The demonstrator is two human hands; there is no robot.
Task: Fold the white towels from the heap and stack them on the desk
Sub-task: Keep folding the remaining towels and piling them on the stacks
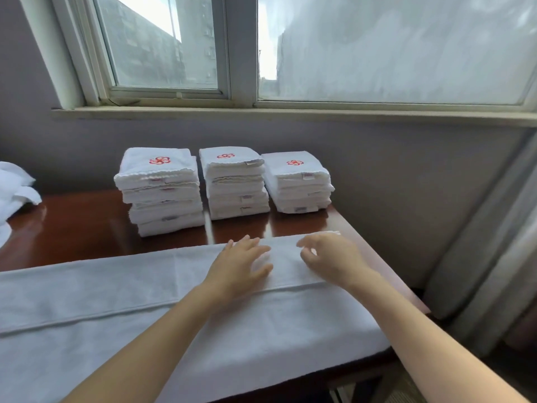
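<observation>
Straight ahead at twelve o'clock, both hands are down on the long white terry towel (pixel 116 301) spread across the glossy red-brown wooden desk (pixel 72 228). My left hand (pixel 241 266) lies flat on it with fingers straight and splayed, pressing the cloth and gripping nothing. My right hand (pixel 334 257), just beside it at one o'clock, has its fingers curled and its thumb close to the forefinger. Whether any cloth is caught between them, I can't tell.

Beyond my fingertips stand three stacks of folded white towels with red flower emblems (pixel 236 184). The loose white heap (pixel 14 184) waits at nine o'clock.

Here's the worry. The towel's end sits close to the desk's edge at two o'clock, and its near side hangs over the front at six. If I ease off my left palm while the right pulls, I reckon the whole length slides and the fold goes crooked. The eleven o'clock stack (pixel 162 193) also looks staggered, and a careless swing of the cloth could nudge it over.
</observation>
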